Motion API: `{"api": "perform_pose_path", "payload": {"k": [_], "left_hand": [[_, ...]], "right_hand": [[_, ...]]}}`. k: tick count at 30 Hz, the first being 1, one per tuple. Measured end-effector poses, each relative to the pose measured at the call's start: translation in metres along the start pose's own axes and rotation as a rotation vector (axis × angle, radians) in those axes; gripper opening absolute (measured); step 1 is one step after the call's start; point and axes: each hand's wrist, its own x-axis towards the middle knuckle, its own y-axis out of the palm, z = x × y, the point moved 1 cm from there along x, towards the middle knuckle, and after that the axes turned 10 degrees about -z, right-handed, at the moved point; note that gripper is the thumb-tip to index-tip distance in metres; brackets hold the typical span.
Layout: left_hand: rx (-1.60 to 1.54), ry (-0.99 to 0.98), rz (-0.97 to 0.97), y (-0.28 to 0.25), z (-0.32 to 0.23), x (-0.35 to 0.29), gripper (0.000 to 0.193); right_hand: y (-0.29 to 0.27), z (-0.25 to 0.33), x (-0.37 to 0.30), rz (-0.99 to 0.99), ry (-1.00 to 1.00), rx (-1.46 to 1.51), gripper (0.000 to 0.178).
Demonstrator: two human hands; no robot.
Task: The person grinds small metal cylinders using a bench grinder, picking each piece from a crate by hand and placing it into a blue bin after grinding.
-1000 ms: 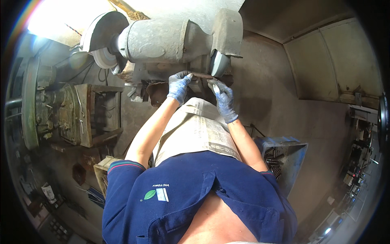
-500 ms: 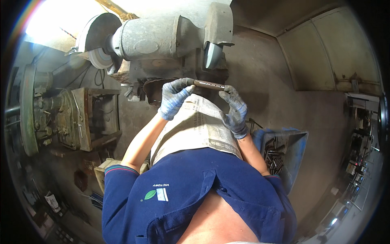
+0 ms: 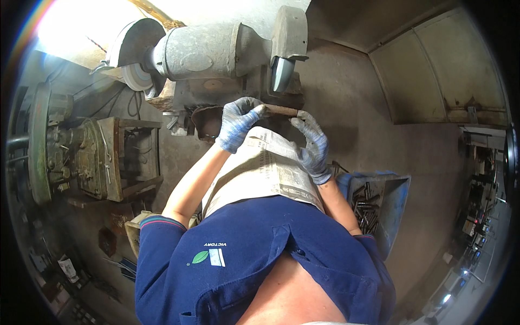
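Between my two gloved hands lies a short brown metal rod point(image 3: 282, 110), held nearly level in front of the bench grinder point(image 3: 203, 51). My left hand point(image 3: 240, 122) is closed on its left end, thumb against the fingers. At the other end, the fingertips of my right hand point(image 3: 312, 142) pinch the rod. Both gloves are blue and white with grey, dirty fingers. The grinder's right wheel point(image 3: 283, 75) is just beyond the rod, and its left wheel point(image 3: 137, 77) sits farther to the left. Newspaper point(image 3: 265, 168) covers my lap below the hands.
A blue bin point(image 3: 394, 208) with several metal rods point(image 3: 367, 208) stands at my right. On the left is a greenish machine point(image 3: 81, 157) with a frame. A pale container point(image 3: 132, 234) sits by my left elbow. Metal panels point(image 3: 444, 76) rise at the far right.
The rod has been turned about its length: the row of holes that faced up is out of sight, and a plain brown side shows. Both hands stay nearly in place.
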Motion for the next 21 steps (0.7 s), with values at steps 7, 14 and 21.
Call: {"api": "perform_pose_path", "payload": {"k": [7,14,21], "left_hand": [[-0.017,0.014,-0.016,-0.005,0.024,0.015,0.012],[-0.091,-0.132,-0.07,0.002,0.035,0.035,0.01],[-0.028,-0.135,-0.142,0.022,0.063,0.061,0.006]], "right_hand": [[0.005,-0.033,-0.002,0.001,0.071,-0.021,0.034],[0.007,-0.059,0.008,0.052,0.053,-0.142,0.03],[0.003,-0.089,0.017,-0.019,0.26,0.002,0.021]]}}
